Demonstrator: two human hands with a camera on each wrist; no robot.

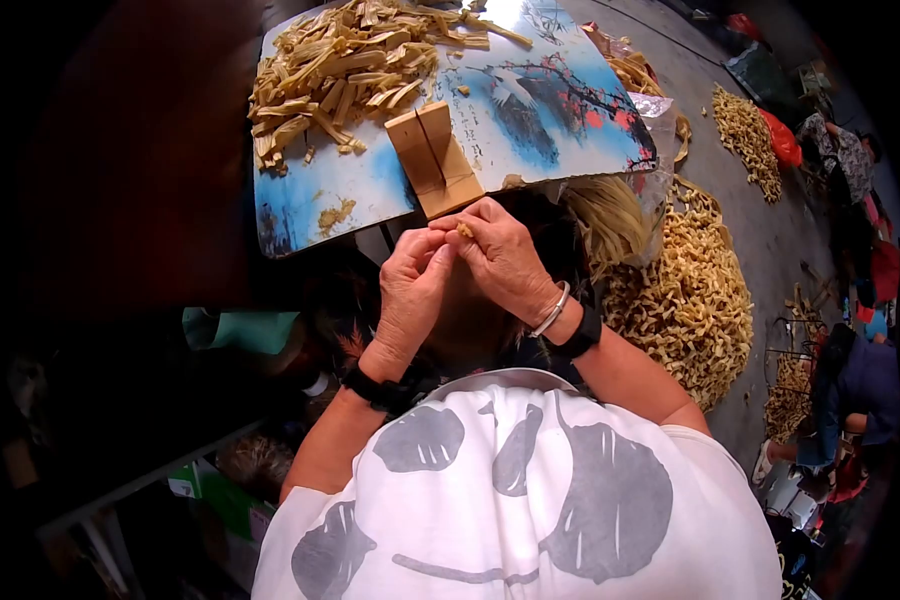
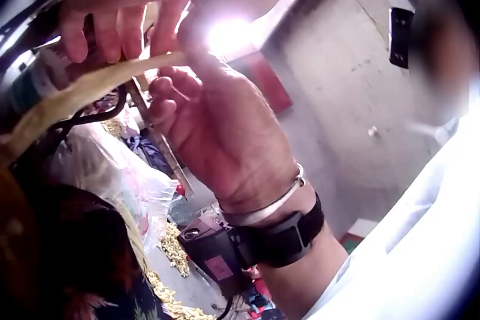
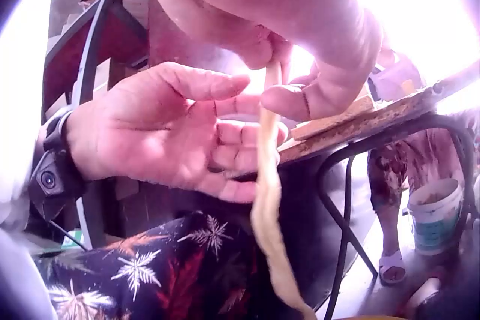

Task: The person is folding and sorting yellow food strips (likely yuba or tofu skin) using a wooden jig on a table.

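Note:
A long, soft, pale yellow strip (image 3: 267,207), resembling tofu skin, hangs from my right hand (image 1: 500,255), which pinches its upper end between thumb and fingers. In the head view only a small bunched bit of it shows at those fingertips. My left hand (image 1: 412,285) meets the right one there, its fingertips close to the strip's top. Seen from the right wrist, the left palm (image 3: 161,129) faces the strip with its fingers fairly straight and the thumb apart. Just beyond both hands, a slotted wooden block (image 1: 414,160) stands at the edge of the painted table (image 1: 515,120).
Loose yellow strips (image 1: 345,75) are heaped on the table's far left. Right of me lies a large mass of knotted yellow pieces (image 1: 685,300), with another pile (image 1: 745,140) on the floor behind. A white bucket (image 3: 435,219) stands beyond the table legs. Other people sit at the far right.

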